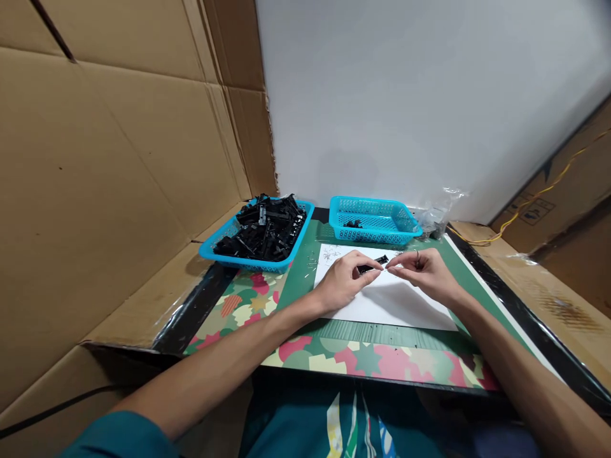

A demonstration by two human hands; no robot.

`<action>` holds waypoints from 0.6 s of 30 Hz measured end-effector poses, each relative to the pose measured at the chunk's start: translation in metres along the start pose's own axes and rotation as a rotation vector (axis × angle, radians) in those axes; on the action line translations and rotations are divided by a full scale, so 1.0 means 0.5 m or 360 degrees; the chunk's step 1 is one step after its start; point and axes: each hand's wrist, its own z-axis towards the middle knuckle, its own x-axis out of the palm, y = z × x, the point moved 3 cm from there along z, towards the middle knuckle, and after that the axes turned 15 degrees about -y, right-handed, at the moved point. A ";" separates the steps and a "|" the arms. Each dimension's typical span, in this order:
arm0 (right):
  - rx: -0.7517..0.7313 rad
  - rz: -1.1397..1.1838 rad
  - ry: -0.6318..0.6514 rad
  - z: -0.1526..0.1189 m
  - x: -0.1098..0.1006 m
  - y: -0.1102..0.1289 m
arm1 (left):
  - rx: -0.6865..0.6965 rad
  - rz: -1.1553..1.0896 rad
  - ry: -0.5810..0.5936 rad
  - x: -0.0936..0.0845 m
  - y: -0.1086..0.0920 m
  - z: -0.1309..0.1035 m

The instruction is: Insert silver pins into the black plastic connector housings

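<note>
Over a white sheet of paper (391, 312), my left hand (344, 280) grips a small black plastic part (380, 259) between thumb and fingers. Part of that piece is hidden behind the fingers. Close beside it, my right hand (422, 270) has its thumb and fingertips pinched together near the end of the black part. Whatever sits in that pinch is too small to make out. Thin pins (329, 254) lie scattered near the paper's upper left corner.
A blue basket (243, 262) heaped with black plastic parts (267, 226) stands at the left. Behind the paper, another blue basket (377, 236) holds a few small black pieces (354, 224). A clear plastic bag (436, 219) sits beside it. Cardboard (119, 127) walls the left side.
</note>
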 end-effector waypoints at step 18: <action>-0.0281 0.0051 -0.0304 -0.024 0.042 0.049 | -0.0436 -0.0544 0.0093 0.014 0.001 0.003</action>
